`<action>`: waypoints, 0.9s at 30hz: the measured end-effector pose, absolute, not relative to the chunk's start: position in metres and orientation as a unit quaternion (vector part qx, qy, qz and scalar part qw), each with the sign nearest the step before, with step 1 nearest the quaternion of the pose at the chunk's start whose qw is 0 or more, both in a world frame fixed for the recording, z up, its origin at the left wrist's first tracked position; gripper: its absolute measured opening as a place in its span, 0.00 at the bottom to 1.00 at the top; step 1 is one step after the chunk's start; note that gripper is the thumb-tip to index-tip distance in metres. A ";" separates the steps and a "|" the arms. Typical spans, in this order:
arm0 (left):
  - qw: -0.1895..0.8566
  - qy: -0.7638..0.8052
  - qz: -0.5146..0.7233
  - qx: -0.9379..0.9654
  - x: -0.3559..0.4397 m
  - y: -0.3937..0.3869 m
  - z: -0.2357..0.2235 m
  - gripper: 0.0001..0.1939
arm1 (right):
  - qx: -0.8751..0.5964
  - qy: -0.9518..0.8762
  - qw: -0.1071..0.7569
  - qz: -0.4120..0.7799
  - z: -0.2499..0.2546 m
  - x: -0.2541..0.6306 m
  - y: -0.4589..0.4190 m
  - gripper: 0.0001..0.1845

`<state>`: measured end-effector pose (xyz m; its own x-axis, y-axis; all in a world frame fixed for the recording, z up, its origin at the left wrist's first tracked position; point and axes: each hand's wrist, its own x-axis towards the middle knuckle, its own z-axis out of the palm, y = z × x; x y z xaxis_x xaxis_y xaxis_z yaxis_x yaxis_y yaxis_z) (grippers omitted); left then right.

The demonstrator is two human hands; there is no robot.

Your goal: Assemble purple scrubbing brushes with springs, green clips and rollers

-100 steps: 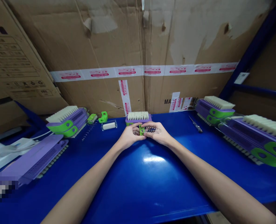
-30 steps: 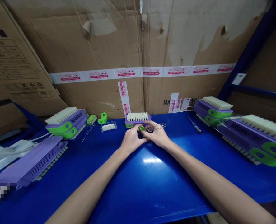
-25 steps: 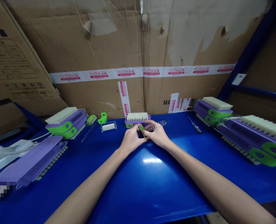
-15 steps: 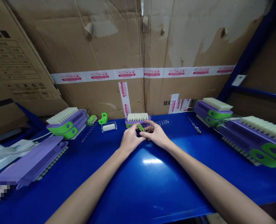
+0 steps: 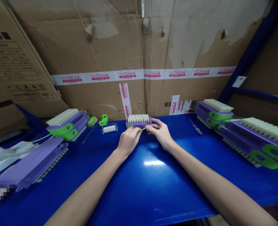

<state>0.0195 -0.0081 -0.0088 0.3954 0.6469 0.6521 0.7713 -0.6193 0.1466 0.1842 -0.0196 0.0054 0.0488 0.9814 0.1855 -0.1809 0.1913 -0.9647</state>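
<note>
A small green plastic piece (image 5: 143, 128) is pinched between my two hands, seen edge-on as a thin strip. My left hand (image 5: 129, 140) grips its left end with closed fingers. On its right end, the thumb and fingers of my right hand (image 5: 161, 133) are closed. A thin coiled spring (image 5: 137, 108) shows upright above the hands, in front of the cardboard; whether it joins the green piece, I cannot tell. Just behind the hands lies a purple and green brush (image 5: 138, 119), its white bristles facing up, its lower front partly covered by my fingers.
To the left are a green bracket (image 5: 103, 120), a clear case with a white block (image 5: 109, 128), another spring (image 5: 88, 134) and stacked purple brushes (image 5: 68, 124). A screwdriver (image 5: 195, 127) and more brushes (image 5: 258, 141) lie right. Cardboard (image 5: 101, 91) walls the blue table's back.
The green piece has turned from face-up to edge-on. The spring has swung from the right of the hands to upright above them. My hands have moved slightly apart.
</note>
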 end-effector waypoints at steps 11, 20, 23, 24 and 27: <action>0.083 -0.397 -0.314 -0.858 0.026 -0.014 -0.004 0.15 | -0.355 -0.441 0.584 0.582 0.002 0.176 -0.024 0.30; 0.148 -0.414 -0.314 -0.842 0.017 -0.007 -0.004 0.14 | -0.424 -0.383 0.680 0.459 0.004 0.196 -0.010 0.26; 0.173 -0.456 -0.296 -0.821 0.011 0.000 -0.006 0.17 | -0.441 -0.341 0.712 0.427 0.005 0.205 -0.004 0.26; 0.178 -0.464 -0.286 -0.819 0.009 0.002 -0.007 0.20 | -0.446 -0.328 0.720 0.418 0.005 0.208 -0.002 0.26; 0.176 -0.477 -0.257 -0.822 0.005 0.007 -0.012 0.25 | -0.465 -0.298 0.743 0.379 0.005 0.216 0.001 0.27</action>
<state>0.0051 0.0067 -0.0120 0.4135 0.6929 0.5907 0.8740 -0.4839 -0.0442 0.2160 0.0014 0.0046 0.5349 0.8400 0.0907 -0.2861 0.2811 -0.9160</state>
